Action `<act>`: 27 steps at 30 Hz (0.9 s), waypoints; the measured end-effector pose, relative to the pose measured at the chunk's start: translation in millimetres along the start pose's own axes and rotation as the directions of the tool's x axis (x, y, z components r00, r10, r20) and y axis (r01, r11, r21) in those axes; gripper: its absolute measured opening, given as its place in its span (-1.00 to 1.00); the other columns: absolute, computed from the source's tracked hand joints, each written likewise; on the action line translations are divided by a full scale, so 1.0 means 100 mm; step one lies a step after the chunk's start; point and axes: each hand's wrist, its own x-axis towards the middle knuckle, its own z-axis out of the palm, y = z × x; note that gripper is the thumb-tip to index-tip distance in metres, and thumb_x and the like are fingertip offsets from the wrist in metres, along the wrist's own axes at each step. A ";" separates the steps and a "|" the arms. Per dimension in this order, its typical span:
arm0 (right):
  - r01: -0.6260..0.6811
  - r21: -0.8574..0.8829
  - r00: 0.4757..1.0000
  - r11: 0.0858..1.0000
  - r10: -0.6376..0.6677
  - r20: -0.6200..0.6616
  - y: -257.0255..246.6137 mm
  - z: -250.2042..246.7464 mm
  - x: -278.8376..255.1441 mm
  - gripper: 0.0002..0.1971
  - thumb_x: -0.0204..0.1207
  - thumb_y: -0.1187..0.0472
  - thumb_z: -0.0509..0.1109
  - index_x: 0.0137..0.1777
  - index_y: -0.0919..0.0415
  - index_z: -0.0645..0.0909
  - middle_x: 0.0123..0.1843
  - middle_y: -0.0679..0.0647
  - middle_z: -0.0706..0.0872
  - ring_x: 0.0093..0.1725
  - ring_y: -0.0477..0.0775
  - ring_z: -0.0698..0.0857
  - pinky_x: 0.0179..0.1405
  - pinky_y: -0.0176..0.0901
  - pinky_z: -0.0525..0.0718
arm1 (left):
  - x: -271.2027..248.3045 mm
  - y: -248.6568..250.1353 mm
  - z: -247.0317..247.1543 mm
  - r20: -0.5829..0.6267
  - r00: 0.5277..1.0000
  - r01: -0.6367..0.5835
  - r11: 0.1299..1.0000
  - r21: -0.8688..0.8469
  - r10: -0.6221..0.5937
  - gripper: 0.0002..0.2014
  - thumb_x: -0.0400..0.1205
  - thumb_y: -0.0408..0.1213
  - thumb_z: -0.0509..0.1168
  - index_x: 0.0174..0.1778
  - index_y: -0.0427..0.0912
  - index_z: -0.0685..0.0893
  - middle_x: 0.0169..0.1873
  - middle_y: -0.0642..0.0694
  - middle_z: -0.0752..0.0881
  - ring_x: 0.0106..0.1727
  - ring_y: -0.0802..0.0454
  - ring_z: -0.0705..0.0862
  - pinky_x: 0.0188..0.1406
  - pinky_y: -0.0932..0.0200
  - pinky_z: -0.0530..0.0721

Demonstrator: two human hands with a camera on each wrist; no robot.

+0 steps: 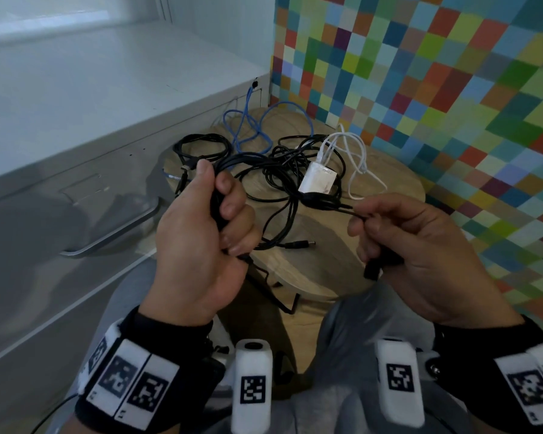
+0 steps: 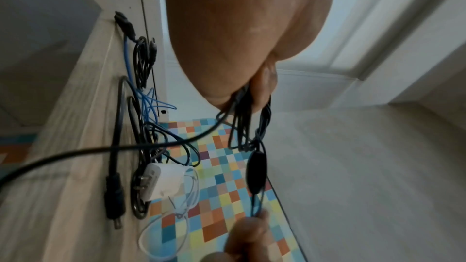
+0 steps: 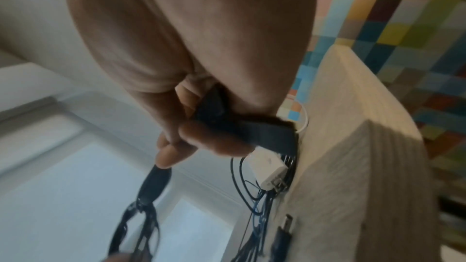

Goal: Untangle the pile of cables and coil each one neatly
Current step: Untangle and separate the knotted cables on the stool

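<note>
My left hand (image 1: 223, 211) grips a bundle of black cable loops (image 1: 232, 160) in a fist above the near edge of a round wooden table (image 1: 326, 264). From that bundle (image 2: 242, 127) a thin cable runs to a black oval inline piece (image 1: 318, 200). My right hand (image 1: 367, 227) pinches the thin cable just past that piece (image 3: 156, 182) and also holds a black strap (image 3: 264, 134) under its curled fingers. The rest of the pile lies on the table: tangled black cables (image 1: 282, 170), a blue cable (image 1: 248, 120), a white charger (image 1: 318, 180) with its white cable (image 1: 358, 158).
A black barrel plug (image 1: 298, 244) lies near the table's front. A looped black cable (image 1: 201, 145) sits at the table's left. A white drawer unit with a metal handle (image 1: 113, 236) stands on the left, a chequered wall (image 1: 452, 89) on the right.
</note>
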 end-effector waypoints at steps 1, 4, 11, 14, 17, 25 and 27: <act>0.019 -0.095 1.000 0.995 -0.021 -0.017 0.00 0.02 0.00 -0.84 0.44 0.24 0.48 -0.18 -0.04 0.84 -0.22 0.10 0.82 -0.37 0.00 0.58 -0.33 -0.14 0.57 | -0.02 0.01 0.01 0.030 0.999 0.022 0.999 -0.037 -0.021 -0.61 0.83 0.02 0.02 -0.26 -0.05 0.48 -0.50 0.07 0.34 -0.69 0.24 0.20 -0.75 0.35 0.16; 0.048 -0.375 0.997 0.926 -0.067 -0.037 0.07 0.06 0.01 -0.56 0.54 0.52 0.48 -0.30 -0.11 0.81 -0.20 0.10 0.88 -0.19 0.08 0.81 -0.16 -0.09 0.74 | -0.06 0.01 0.01 0.141 0.988 0.081 0.991 -0.110 -0.065 -0.64 0.82 0.03 0.03 -0.23 -0.03 0.48 -0.49 0.09 0.33 -0.67 0.21 0.14 -0.75 0.37 0.15; 0.025 -0.551 0.993 0.834 -0.086 -0.085 0.04 0.35 -0.01 -0.70 0.63 0.30 0.48 0.04 -0.21 0.83 0.03 -0.36 0.85 0.09 -0.47 0.72 0.04 -0.52 0.66 | -0.08 0.01 0.00 0.341 0.934 0.187 0.959 -0.214 -0.106 -0.60 0.86 0.05 -0.06 -0.18 -0.03 0.49 -0.45 0.09 0.32 -0.64 0.19 0.14 -0.71 0.35 0.12; 0.034 -0.560 0.997 0.828 -0.069 -0.042 0.05 0.46 -0.01 -0.71 0.68 0.23 0.44 0.26 -0.19 0.77 0.24 -0.32 0.80 0.32 -0.40 0.67 0.36 -0.29 0.66 | -0.08 0.00 -0.01 0.384 0.917 0.217 0.941 -0.260 -0.105 -0.59 0.87 0.06 -0.10 -0.16 -0.04 0.47 -0.43 0.09 0.28 -0.63 0.19 0.16 -0.67 0.33 0.13; 0.015 -0.344 0.997 0.939 0.010 0.071 0.06 0.56 -0.01 -0.80 0.68 0.16 0.38 0.19 0.05 0.81 0.12 0.01 0.86 0.23 -0.12 0.76 0.32 0.01 0.68 | -0.07 -0.04 -0.01 0.388 0.917 0.213 0.938 -0.275 -0.094 -0.59 0.87 0.05 -0.09 -0.16 -0.05 0.47 -0.43 0.09 0.29 -0.62 0.19 0.15 -0.67 0.34 0.14; -0.143 0.307 0.989 0.941 0.147 0.010 0.15 0.76 -0.02 -0.71 0.51 0.20 0.43 0.16 0.29 0.79 0.08 0.25 0.86 0.10 0.11 0.82 0.18 -0.03 0.80 | -0.09 -0.17 0.11 0.155 0.988 0.027 0.994 -0.105 -0.011 -0.66 0.77 0.00 0.06 -0.24 -0.10 0.46 -0.50 0.04 0.35 -0.69 0.23 0.26 -0.71 0.32 0.18; -0.111 0.341 0.989 0.934 0.137 -0.054 0.16 0.77 -0.01 -0.73 0.49 0.24 0.39 0.10 0.31 0.81 0.09 0.26 0.86 0.10 0.15 0.82 0.17 0.02 0.79 | -0.09 -0.20 0.15 0.057 0.998 -0.022 0.999 -0.042 0.024 -0.67 0.75 0.00 0.10 -0.25 -0.12 0.46 -0.51 0.02 0.34 -0.68 0.18 0.26 -0.68 0.28 0.25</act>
